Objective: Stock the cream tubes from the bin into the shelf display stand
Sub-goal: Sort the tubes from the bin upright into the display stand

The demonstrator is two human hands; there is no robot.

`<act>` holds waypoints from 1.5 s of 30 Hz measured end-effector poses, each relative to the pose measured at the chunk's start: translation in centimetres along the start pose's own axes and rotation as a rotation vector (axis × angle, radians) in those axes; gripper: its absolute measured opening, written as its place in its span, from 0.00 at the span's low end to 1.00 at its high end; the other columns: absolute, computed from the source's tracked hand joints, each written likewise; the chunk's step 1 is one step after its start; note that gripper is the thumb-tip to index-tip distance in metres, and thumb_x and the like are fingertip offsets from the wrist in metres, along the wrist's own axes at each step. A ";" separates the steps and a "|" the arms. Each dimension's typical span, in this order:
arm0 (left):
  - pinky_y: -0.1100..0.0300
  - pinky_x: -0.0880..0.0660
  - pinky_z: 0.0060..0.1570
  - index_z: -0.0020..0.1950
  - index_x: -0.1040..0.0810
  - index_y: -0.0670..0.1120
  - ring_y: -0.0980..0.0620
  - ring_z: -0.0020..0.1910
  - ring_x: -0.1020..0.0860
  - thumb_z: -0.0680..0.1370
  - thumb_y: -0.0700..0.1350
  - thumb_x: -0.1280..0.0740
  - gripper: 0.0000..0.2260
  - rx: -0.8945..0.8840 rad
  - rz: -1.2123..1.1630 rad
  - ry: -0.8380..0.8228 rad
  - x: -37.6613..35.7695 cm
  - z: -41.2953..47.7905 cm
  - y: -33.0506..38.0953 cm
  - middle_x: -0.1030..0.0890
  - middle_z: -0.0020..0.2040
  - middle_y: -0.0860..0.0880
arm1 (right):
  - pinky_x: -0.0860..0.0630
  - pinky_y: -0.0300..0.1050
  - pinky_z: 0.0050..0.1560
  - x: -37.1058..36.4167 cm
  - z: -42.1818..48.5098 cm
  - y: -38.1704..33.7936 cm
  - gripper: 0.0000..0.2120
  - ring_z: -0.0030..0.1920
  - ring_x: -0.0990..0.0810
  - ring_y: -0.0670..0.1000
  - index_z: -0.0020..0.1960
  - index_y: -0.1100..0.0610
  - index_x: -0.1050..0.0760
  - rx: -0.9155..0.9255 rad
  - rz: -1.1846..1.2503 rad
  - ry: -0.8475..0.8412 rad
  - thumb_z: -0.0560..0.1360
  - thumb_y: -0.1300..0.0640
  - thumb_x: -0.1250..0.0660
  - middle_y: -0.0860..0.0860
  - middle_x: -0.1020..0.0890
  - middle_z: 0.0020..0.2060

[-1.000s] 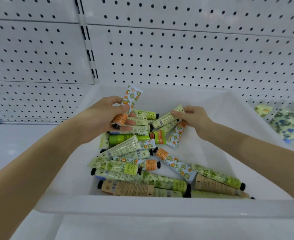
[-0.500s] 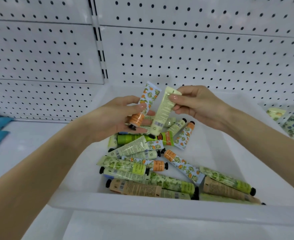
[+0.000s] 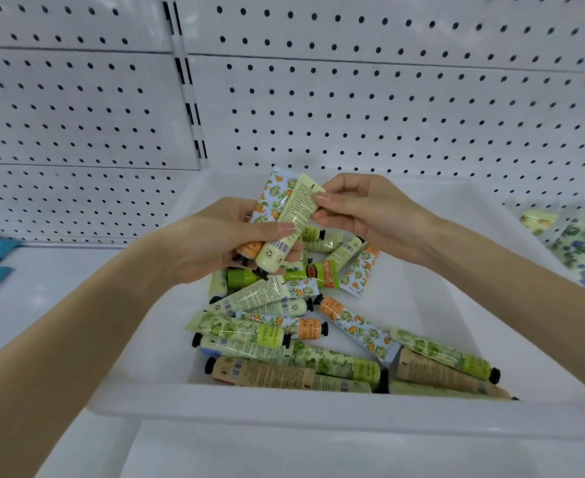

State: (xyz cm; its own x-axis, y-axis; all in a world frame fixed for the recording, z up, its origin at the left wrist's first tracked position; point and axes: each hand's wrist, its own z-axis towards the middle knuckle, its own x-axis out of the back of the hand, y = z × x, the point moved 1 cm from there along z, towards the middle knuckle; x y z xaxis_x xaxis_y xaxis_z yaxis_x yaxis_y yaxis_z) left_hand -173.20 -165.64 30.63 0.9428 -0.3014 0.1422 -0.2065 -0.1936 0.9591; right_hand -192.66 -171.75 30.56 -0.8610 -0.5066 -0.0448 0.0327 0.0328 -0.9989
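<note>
Change: a second ago your right hand (image 3: 370,215) was down among the cream tubes; now it has lifted the pale yellow tube (image 3: 289,224) against the orange-print tube (image 3: 270,198).
Left grip: your left hand (image 3: 222,243) is clenched around both tubes, caps down.
Right grip: thumb and forefinger pinch the yellow tube's crimped end.
Meaning: you're gathering a handful; no display stand is in view yet.
Remaining: the loose tubes (image 3: 284,339) lie heaped toward the bin's near wall.
Room: the bin (image 3: 284,405) has high walls; lift straight up, since the pegboard (image 3: 387,115) stands close behind.
</note>
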 end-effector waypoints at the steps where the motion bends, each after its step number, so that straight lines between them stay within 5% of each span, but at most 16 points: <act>1: 0.44 0.23 0.58 0.60 0.24 0.41 0.47 0.50 0.16 0.70 0.46 0.31 0.21 0.004 -0.007 0.017 0.1 0.0 0.0 0.15 0.49 0.43 | 0.21 0.35 0.41 0.5 0.1 0.0 0.01 0.38 0.17 0.46 0.46 0.62 0.23 0.011 -0.033 0.020 0.75 0.64 0.33 0.53 0.17 0.39; 6: 0.47 0.21 0.55 0.59 0.23 0.43 0.47 0.50 0.16 0.70 0.46 0.30 0.19 -0.009 -0.090 0.148 0.7 0.3 -0.2 0.15 0.49 0.44 | 0.19 0.42 0.47 2.2 0.9 2.6 0.09 0.45 0.17 0.50 0.49 0.59 0.19 -0.069 -0.599 -0.003 0.72 0.56 0.28 0.52 0.17 0.44; 12: 0.56 0.18 0.47 0.57 0.23 0.42 0.48 0.49 0.16 0.78 0.43 0.35 0.10 0.008 -0.207 0.235 1.4 0.5 -0.3 0.15 0.49 0.44 | 0.28 0.33 0.51 1.2 1.5 6.2 0.19 0.54 0.23 0.46 0.60 0.55 0.23 -0.090 -1.069 -0.213 0.74 0.45 0.32 0.48 0.21 0.56; 16: 0.59 0.18 0.40 0.58 0.23 0.42 0.51 0.43 0.15 0.78 0.43 0.35 0.09 0.015 -0.262 0.238 1.4 0.6 -0.2 0.15 0.48 0.44 | 0.26 0.42 0.56 0.9 1.3 6.5 0.25 0.57 0.23 0.49 0.62 0.56 0.25 -0.140 -1.099 -0.242 0.72 0.41 0.32 0.50 0.21 0.57; 20: 0.57 0.18 0.42 0.58 0.23 0.42 0.51 0.44 0.15 0.78 0.43 0.35 0.10 0.015 -0.257 0.230 1.5 0.5 -0.2 0.15 0.48 0.44 | 0.29 0.41 0.39 0.2 1.0 7.2 0.25 0.43 0.23 0.51 0.52 0.61 0.21 -0.185 -1.051 -0.284 0.70 0.39 0.31 0.56 0.20 0.43; 26: 0.55 0.18 0.43 0.57 0.23 0.42 0.49 0.45 0.16 0.78 0.42 0.35 0.09 0.028 -0.255 0.246 1.6 0.7 -0.3 0.15 0.48 0.44 | 0.38 0.47 0.40 -0.8 0.2 6.6 0.33 0.39 0.34 0.54 0.51 0.74 0.27 -0.273 -0.869 -0.354 0.71 0.41 0.31 0.57 0.31 0.39; 31: 0.55 0.18 0.44 0.56 0.23 0.43 0.49 0.46 0.16 0.78 0.43 0.34 0.09 0.030 -0.244 0.249 1.5 0.9 -0.4 0.15 0.48 0.44 | 0.40 0.41 0.37 -1.2 0.1 6.3 0.24 0.33 0.36 0.50 0.37 0.60 0.31 -0.392 -0.873 -0.327 0.71 0.39 0.32 0.50 0.34 0.33; 33: 0.55 0.18 0.44 0.57 0.23 0.42 0.49 0.47 0.16 0.78 0.43 0.34 0.09 0.030 -0.245 0.246 1.5 0.9 -0.4 0.15 0.48 0.44 | 0.32 0.41 0.46 -1.3 0.0 6.6 0.21 0.43 0.26 0.48 0.46 0.56 0.26 -0.454 -0.876 -0.326 0.71 0.37 0.33 0.49 0.25 0.43; 34: 0.55 0.18 0.44 0.57 0.23 0.42 0.49 0.47 0.16 0.78 0.43 0.34 0.09 0.031 -0.245 0.247 1.5 0.9 -0.4 0.15 0.48 0.44 | 0.32 0.43 0.57 -1.3 -0.1 6.8 0.29 0.58 0.26 0.50 0.61 0.57 0.27 -0.472 -0.873 -0.316 0.70 0.36 0.34 0.52 0.24 0.58; 35: 0.55 0.18 0.44 0.57 0.23 0.42 0.48 0.48 0.16 0.78 0.42 0.34 0.09 0.032 -0.244 0.249 1.5 0.9 -0.4 0.15 0.48 0.44 | 0.36 0.44 0.65 -1.4 -0.2 6.9 0.39 0.69 0.32 0.53 0.71 0.59 0.35 -0.483 -0.864 -0.314 0.70 0.36 0.34 0.53 0.31 0.69; 37: 0.55 0.18 0.44 0.57 0.23 0.42 0.48 0.48 0.16 0.78 0.42 0.34 0.10 0.034 -0.245 0.253 1.5 0.9 -0.4 0.15 0.48 0.44 | 0.38 0.44 0.67 -1.7 -0.3 6.9 0.44 0.73 0.38 0.54 0.75 0.61 0.41 -0.475 -0.813 -0.330 0.70 0.37 0.32 0.53 0.36 0.73; 40: 0.55 0.18 0.44 0.57 0.23 0.41 0.48 0.48 0.16 0.78 0.42 0.34 0.10 0.035 -0.250 0.259 1.5 0.9 -0.4 0.15 0.48 0.44 | 0.27 0.45 0.60 -1.5 -0.3 6.3 0.34 0.65 0.27 0.56 0.67 0.65 0.30 -0.464 -0.759 -0.295 0.70 0.43 0.29 0.60 0.24 0.62; 42: 0.55 0.18 0.44 0.58 0.23 0.41 0.48 0.47 0.16 0.78 0.42 0.34 0.10 0.040 -0.257 0.265 1.5 0.8 -0.3 0.15 0.48 0.44 | 0.21 0.40 0.44 -1.0 -0.1 5.4 0.26 0.46 0.18 0.51 0.60 0.67 0.25 -0.417 -0.704 -0.257 0.71 0.48 0.28 0.62 0.19 0.50; 45: 0.54 0.18 0.47 0.59 0.24 0.41 0.48 0.49 0.16 0.78 0.42 0.34 0.11 0.050 -0.252 0.264 1.6 0.8 -0.3 0.15 0.49 0.44 | 0.23 0.35 0.35 0.1 0.3 3.7 0.18 0.36 0.18 0.47 0.55 0.65 0.22 -0.353 -0.575 -0.175 0.71 0.54 0.27 0.58 0.16 0.40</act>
State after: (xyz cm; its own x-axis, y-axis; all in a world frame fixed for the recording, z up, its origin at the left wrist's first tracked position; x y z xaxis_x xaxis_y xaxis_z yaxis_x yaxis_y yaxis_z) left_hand -171.86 -166.77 30.34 0.9994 0.0121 -0.0326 0.0346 -0.2783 0.9599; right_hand -192.46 -171.96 26.85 -0.5964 -0.6581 0.4595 -0.5968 -0.0192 -0.8021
